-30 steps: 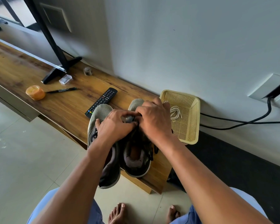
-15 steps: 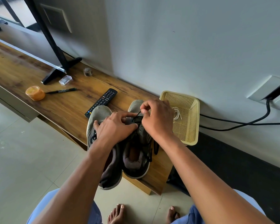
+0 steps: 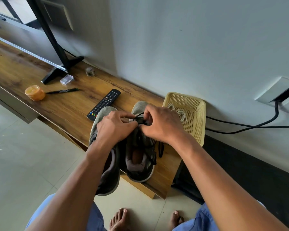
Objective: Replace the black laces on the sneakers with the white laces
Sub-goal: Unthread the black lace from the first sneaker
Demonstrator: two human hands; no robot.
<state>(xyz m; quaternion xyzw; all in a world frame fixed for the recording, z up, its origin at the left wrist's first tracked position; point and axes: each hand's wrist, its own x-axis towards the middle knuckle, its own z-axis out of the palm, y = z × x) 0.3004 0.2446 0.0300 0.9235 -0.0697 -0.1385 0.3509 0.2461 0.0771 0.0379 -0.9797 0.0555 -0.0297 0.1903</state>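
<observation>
Since a second ago, both hands have lifted a little off the shoe and pulled a loop of black lace (image 3: 139, 115) up out of it.

Nearest are two bare feet on the floor and two arms reaching forward. Two grey shoes sit side by side at the edge of the wooden shelf (image 3: 70, 110). The left hand (image 3: 114, 126) rests across the left shoe (image 3: 105, 147), its fingers curled and pinching the black lace. The right hand (image 3: 160, 124) is over the right shoe (image 3: 140, 157), fingers curled, pinching the same lace near the toe end. More black lace hangs loose down the shoe's side.

So the job looks to be at the pulling-out step. Next, the lace needs tugging free of each hole, one by one.

Farther back, the white laces (image 3: 178, 112) wait in the yellow basket (image 3: 199, 124). A remote (image 3: 104, 102) lies beyond the shoes.
</observation>
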